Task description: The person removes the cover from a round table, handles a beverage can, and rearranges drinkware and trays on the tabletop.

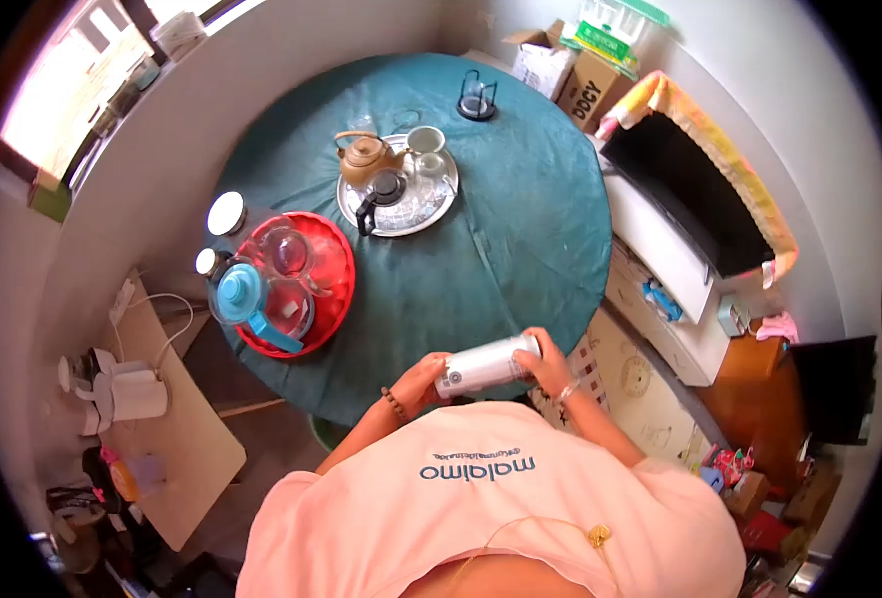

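Note:
A white cylindrical container (pixel 487 366) lies on its side between my hands, over the front edge of the green-covered round table (pixel 521 229). My left hand (pixel 422 381) is closed round its left end, and my right hand (pixel 547 361) grips the right end. To the left, a red tray (pixel 339 309) holds a clear jug with a blue lid (pixel 242 295) and other glassware. Farther back, a silver tray (pixel 411 216) carries a brown teapot (pixel 366 156), a black-lidded pot (pixel 387 187) and a cup (pixel 426 140).
A black wire rack (pixel 477 102) stands at the table's back. White-lidded containers (pixel 226 213) are beside the red tray. On the right are a cabinet (pixel 665 334) and a screen with a yellow cover (pixel 782 227). A side table (pixel 176 458) with a white kettle (pixel 140 394) stands left.

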Motion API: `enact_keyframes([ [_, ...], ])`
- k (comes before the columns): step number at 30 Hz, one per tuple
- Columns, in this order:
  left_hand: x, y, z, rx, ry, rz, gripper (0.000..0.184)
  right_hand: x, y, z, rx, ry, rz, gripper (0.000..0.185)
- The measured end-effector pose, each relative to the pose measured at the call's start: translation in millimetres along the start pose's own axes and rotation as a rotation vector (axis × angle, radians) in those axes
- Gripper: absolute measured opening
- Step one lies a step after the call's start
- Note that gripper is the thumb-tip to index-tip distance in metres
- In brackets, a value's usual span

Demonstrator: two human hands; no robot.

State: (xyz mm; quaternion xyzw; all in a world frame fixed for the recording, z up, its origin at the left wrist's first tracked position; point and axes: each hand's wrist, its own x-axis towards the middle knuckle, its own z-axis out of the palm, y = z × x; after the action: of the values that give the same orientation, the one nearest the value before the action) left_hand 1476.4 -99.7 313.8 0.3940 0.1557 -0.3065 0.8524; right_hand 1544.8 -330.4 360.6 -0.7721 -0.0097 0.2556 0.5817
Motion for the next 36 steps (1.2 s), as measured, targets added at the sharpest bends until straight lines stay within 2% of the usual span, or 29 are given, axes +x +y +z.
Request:
enact_keyframes([
  [3, 9, 0, 10, 0.006, 0.106, 0.006, 0.049, 26, 6, -9, -0.046, -0.074, -0.023, 0.046],
  [5, 14, -2, 22, -0.081, 0.22, 0.004, 0.049, 38, -2, -19, -0.198, -0.128, -0.018, 0.048],
  [9, 31, -7, 48, -0.119, 0.295, 0.005, 0.048, 60, 8, -48, -0.143, -0.268, 0.035, 0.055],
  [14, 64, -24, 69, -0.069, 0.302, -0.033, 0.043, 67, 23, -92, -0.09, -0.269, 0.119, 0.056],
  [23, 74, -22, 75, 0.138, 0.307, -0.117, 0.039, 29, 48, -99, -0.05, -0.082, 0.133, 0.056],
  [27, 77, -18, 82, 0.119, 0.128, -0.214, 0.044, -4, 56, -96, -0.023, 0.039, 0.197, 0.056],
  [28, 81, -23, 75, 0.1, 0.071, -0.241, 0.046, -10, 66, -91, -0.041, 0.105, 0.133, 0.057],
  [30, 85, -24, 70, 0.159, 0.049, -0.284, 0.046, -24, 73, -83, -0.028, 0.201, 0.067, 0.058],
  [33, 84, -31, 66, 0.235, 0.069, -0.335, 0.045, -43, 73, -79, 0.009, 0.238, 0.165, 0.057],
  [35, 86, -33, 63, 0.183, 0.079, -0.375, 0.042, -49, 76, -74, 0.001, 0.282, 0.145, 0.057],
  [36, 87, -32, 61, 0.18, 0.015, -0.374, 0.04, -52, 76, -73, 0.015, 0.296, 0.135, 0.057],
])
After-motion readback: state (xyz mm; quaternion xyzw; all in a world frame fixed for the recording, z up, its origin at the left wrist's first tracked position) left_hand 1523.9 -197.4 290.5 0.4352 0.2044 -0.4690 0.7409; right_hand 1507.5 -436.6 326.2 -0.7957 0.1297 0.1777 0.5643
